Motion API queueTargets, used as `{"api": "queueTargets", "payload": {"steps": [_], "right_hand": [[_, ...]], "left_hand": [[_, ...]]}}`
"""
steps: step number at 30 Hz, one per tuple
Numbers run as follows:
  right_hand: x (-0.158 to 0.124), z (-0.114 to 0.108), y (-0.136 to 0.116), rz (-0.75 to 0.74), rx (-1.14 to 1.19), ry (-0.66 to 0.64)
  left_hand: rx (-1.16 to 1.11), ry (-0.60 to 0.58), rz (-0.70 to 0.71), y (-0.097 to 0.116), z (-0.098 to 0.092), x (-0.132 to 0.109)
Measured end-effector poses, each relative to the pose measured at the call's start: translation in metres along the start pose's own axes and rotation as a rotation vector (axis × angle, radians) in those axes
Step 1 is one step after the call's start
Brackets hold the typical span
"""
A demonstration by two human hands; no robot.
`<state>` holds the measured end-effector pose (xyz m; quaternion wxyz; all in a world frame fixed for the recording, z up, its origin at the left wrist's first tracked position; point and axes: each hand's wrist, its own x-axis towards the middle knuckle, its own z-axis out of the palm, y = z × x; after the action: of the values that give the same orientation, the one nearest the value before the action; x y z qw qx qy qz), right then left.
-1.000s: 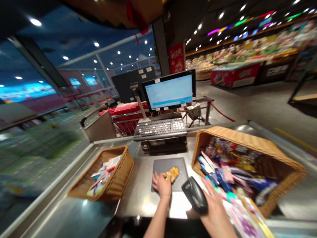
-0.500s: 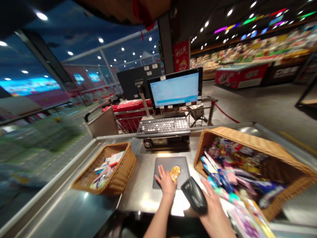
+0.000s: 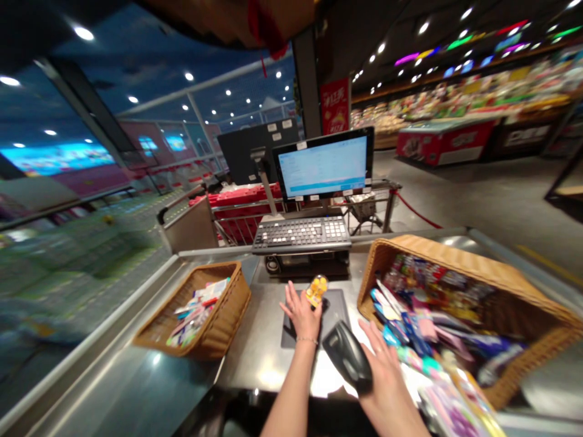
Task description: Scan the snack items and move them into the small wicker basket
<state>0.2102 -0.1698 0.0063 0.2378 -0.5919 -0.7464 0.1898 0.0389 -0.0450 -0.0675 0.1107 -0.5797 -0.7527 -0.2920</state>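
I have my left hand [image 3: 303, 317] pinching a small yellow packet [image 3: 316, 291] over the flat grey mat's [image 3: 337, 306] far edge, right hand [image 3: 383, 369] gripping a black plastic scanner [image 3: 348, 355].

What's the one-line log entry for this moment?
left hand: holds yellow item near far edge of grey mat | right hand: holds black handheld device | keyboard: beyond mat

Screen [image 3: 324, 164] glowing pale blue here above the keyboard [image 3: 300, 234], a dark panel [image 3: 241, 156] just behind; red banner [image 3: 334, 103] standing beyond, freezer [image 3: 444, 144] off to the right before crowded shelves [image 3: 455, 100], and a basket [image 3: 228, 311] down on the left
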Motion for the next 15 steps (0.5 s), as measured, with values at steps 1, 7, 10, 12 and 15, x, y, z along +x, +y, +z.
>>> {"api": "queueTargets", "payload": {"steps": [1,7,10,12,15], "right_hand": [[0.001,-0.002,-0.002,-0.022,-0.007,0.017],[0.001,-0.014,-0.020,-0.078,-0.058,0.130],[0.001,-0.019,-0.027,-0.055,-0.097,0.111],[0.001,-0.021,-0.030,-0.049,-0.112,0.094],[0.002,-0.024,-0.033,-0.041,-0.130,0.072]], "left_hand": [[-0.008,0.028,0.002,0.002,-0.003,0.005],[-0.014,0.142,-0.026,0.009,-0.017,0.026],[-0.016,0.182,-0.047,0.009,-0.021,0.029],[-0.017,0.199,-0.048,0.008,-0.024,0.030],[-0.015,0.211,-0.049,0.007,-0.026,0.030]]}}
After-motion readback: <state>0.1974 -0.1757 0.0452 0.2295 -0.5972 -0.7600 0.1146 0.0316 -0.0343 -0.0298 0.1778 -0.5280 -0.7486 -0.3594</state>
